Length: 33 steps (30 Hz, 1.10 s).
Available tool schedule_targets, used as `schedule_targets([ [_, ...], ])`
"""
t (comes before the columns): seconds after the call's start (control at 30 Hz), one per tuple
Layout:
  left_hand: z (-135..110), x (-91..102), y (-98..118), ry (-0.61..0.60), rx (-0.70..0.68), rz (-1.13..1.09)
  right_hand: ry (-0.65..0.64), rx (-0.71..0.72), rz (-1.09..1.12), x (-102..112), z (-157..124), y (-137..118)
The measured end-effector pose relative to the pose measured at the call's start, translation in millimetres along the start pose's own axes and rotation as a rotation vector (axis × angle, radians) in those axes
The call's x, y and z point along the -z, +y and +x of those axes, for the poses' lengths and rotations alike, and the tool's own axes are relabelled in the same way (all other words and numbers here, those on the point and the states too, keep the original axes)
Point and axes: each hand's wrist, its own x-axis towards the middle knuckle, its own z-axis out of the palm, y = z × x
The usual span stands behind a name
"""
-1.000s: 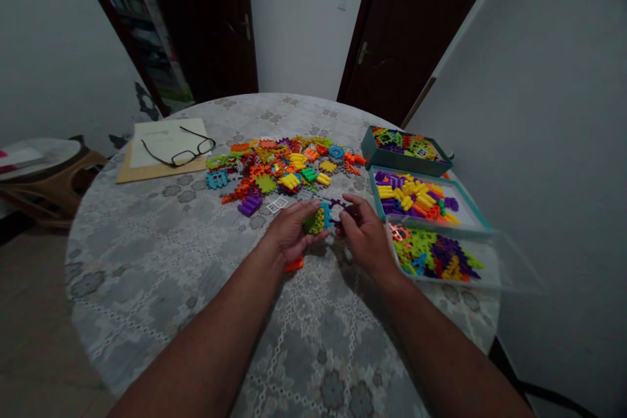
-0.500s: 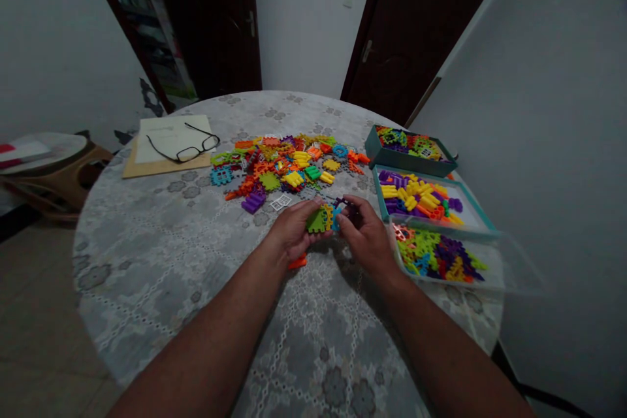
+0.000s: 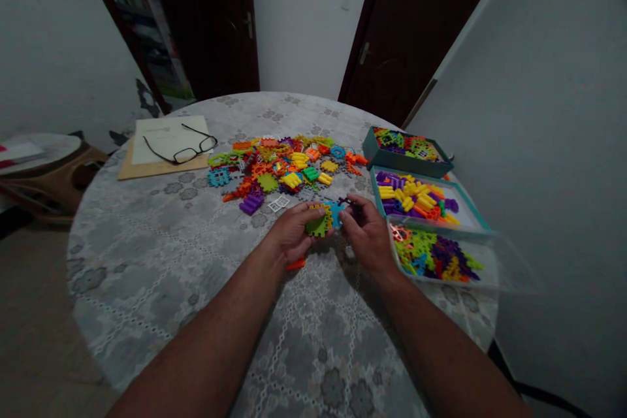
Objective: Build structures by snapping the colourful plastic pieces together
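My left hand (image 3: 295, 230) is closed around a green notched building piece (image 3: 318, 227), its thumb lying over the top. Yellow teeth edge that piece on the right, where it meets a blue notched piece (image 3: 336, 212). The fingers of my right hand (image 3: 365, 232) pinch the blue piece and a dark purple piece (image 3: 349, 202), which is partly hidden by them. On the cloth just below my left hand lies an orange piece (image 3: 296, 264). A white window-like piece (image 3: 279, 203) rests between my hands and the heap of coloured building pieces (image 3: 267, 181).
Along the right stand a dark green box (image 3: 409, 161) of pieces, a teal-edged tray (image 3: 470, 212) of yellow and purple tubes, and a clear tray (image 3: 441, 282) of toothed pieces. Eyeglasses (image 3: 186, 155) lie on paper (image 3: 151, 134) at left. A floral cloth covers the round table.
More of the blue piece shows between my hands now, and the green piece is turned slightly. Both hands still hold the joined pieces. The whole view has shifted a little.
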Motion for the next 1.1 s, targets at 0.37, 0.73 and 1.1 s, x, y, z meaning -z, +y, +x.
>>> schedule_targets([
  [0.37,0.3,-1.3,5.2,0.085,-0.044,0.042,-0.311,-0.161,-0.138,55.7,32.4,-40.1],
  [0.73,-4.4,-6.3,6.8,0.088,-0.047,0.071,0.236,-0.194,0.044,133.1,200.5,-36.7],
  [1.1,-3.4,-4.1,4.5,0.045,-0.043,0.045,0.017,-0.147,-0.008,87.0,130.6,-29.6],
])
